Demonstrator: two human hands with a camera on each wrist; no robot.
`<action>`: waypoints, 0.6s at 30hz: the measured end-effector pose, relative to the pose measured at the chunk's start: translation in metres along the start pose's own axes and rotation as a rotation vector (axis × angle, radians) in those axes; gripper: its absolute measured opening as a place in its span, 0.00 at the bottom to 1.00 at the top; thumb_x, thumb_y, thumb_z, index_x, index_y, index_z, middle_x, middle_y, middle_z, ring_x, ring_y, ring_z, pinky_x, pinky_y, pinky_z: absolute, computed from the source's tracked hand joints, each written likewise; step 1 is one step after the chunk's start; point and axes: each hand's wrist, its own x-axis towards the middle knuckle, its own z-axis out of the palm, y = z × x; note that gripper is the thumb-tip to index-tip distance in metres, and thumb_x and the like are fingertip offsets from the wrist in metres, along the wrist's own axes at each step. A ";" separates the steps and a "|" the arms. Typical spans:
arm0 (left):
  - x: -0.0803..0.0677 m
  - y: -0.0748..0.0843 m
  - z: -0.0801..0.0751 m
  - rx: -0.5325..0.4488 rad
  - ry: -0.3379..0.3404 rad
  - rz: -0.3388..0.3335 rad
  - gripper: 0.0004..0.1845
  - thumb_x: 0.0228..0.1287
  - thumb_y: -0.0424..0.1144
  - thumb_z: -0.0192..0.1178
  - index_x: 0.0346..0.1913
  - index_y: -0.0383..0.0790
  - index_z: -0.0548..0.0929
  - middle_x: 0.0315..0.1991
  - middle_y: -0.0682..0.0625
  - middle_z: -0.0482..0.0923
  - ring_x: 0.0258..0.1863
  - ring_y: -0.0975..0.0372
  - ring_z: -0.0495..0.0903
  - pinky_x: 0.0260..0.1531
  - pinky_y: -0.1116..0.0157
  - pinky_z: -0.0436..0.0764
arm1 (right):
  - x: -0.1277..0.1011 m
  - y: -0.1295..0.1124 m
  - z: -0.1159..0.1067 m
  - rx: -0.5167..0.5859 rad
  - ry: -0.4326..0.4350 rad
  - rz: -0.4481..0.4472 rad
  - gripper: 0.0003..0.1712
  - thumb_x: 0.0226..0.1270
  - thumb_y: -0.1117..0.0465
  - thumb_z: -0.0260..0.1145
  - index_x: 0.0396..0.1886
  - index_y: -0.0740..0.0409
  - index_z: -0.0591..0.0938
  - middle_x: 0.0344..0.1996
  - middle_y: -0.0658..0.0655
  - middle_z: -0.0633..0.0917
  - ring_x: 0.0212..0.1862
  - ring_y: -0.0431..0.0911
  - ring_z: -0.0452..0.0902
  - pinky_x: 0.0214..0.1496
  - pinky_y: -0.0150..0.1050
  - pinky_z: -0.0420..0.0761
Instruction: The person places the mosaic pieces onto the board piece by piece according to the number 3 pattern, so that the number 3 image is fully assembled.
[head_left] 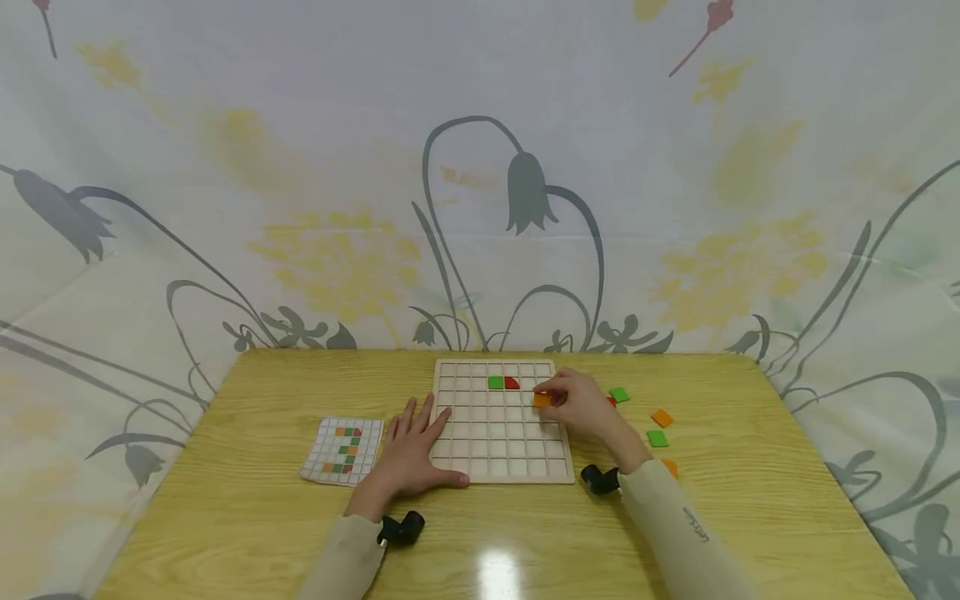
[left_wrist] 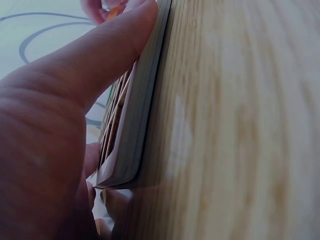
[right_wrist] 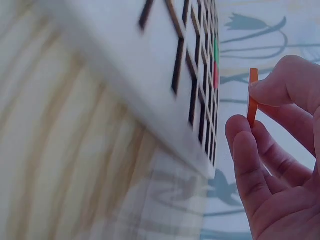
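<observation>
A pale wooden grid board (head_left: pixel 465 467) lies flat on the table. In its upper rows sit a green square tile (head_left: pixel 496 382) and, touching its right side, a red tile with a rounded corner (head_left: pixel 512 383). My left hand (head_left: pixel 407 458) rests with spread fingers over the board's left edge, its thumb along the near corner. Above the board's right part, my right hand (head_left: pixel 587 408) pinches an orange square tile (right_wrist: pixel 253 100) between thumb and fingers. The right wrist view shows this tile edge-on, apart from the board.
Left of the board lies a paper card (head_left: pixel 326 433) printed with a coloured grid pattern. Loose tiles lie to the right: green (head_left: pixel 618 394), orange (head_left: pixel 662 417), another green (head_left: pixel 657 438), and a red one (head_left: pixel 611 402) partly hidden by the right hand. A patterned curtain (head_left: pixel 480 275) stands behind the table.
</observation>
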 end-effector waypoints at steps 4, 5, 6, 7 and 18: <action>-0.001 -0.001 0.000 -0.019 0.009 0.013 0.60 0.47 0.72 0.68 0.80 0.49 0.56 0.81 0.45 0.36 0.78 0.44 0.31 0.72 0.41 0.38 | 0.010 -0.006 0.006 -0.001 0.020 -0.010 0.17 0.57 0.68 0.72 0.48 0.60 0.88 0.35 0.50 0.79 0.34 0.42 0.73 0.36 0.38 0.77; -0.001 -0.001 0.000 -0.024 0.013 0.016 0.60 0.47 0.72 0.69 0.79 0.49 0.56 0.81 0.44 0.36 0.78 0.44 0.31 0.72 0.40 0.38 | 0.012 -0.007 0.008 -0.003 0.024 -0.013 0.17 0.57 0.68 0.72 0.48 0.60 0.88 0.34 0.50 0.79 0.34 0.42 0.73 0.36 0.38 0.77; -0.002 -0.001 0.000 -0.024 0.015 0.017 0.60 0.47 0.72 0.69 0.79 0.49 0.56 0.81 0.44 0.36 0.78 0.44 0.31 0.71 0.40 0.38 | 0.015 -0.008 0.009 -0.002 0.024 -0.015 0.17 0.57 0.67 0.72 0.48 0.60 0.88 0.34 0.50 0.79 0.34 0.42 0.73 0.36 0.38 0.78; -0.002 -0.001 0.001 -0.024 0.014 0.017 0.60 0.47 0.72 0.69 0.79 0.49 0.56 0.81 0.44 0.37 0.78 0.44 0.31 0.71 0.40 0.39 | 0.017 -0.009 0.010 0.002 0.023 -0.015 0.17 0.58 0.67 0.73 0.48 0.60 0.88 0.34 0.51 0.78 0.34 0.42 0.74 0.36 0.38 0.78; -0.002 -0.001 -0.001 -0.024 0.014 0.022 0.59 0.48 0.71 0.69 0.79 0.48 0.56 0.81 0.43 0.37 0.78 0.43 0.32 0.71 0.40 0.39 | 0.048 -0.019 0.030 0.013 0.023 -0.032 0.15 0.60 0.65 0.72 0.49 0.60 0.88 0.34 0.51 0.80 0.35 0.43 0.75 0.37 0.40 0.79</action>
